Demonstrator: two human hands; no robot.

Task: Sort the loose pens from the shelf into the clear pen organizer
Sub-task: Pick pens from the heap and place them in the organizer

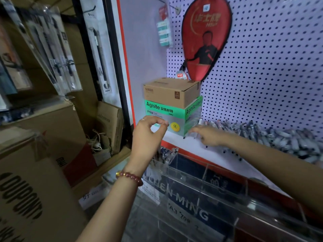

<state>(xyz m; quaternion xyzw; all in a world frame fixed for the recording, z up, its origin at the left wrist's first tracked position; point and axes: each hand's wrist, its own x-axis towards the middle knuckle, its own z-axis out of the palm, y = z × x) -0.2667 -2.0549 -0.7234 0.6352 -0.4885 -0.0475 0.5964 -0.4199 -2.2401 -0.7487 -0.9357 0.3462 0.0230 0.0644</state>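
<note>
My right hand nearer: on left end of loose grey-black pen heap, white shelf, mid-right; pen tips toward shelf edge. Right grip blurred, cannot tell. My left hand curled, empty. Clear acrylic pen organizer below, lower centre.

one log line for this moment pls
left hand: fingers curled, nothing seen held | right hand: at loose pens on shelf, grip unclear | clear pen organizer: below shelf, sorted pens in left end
</note>
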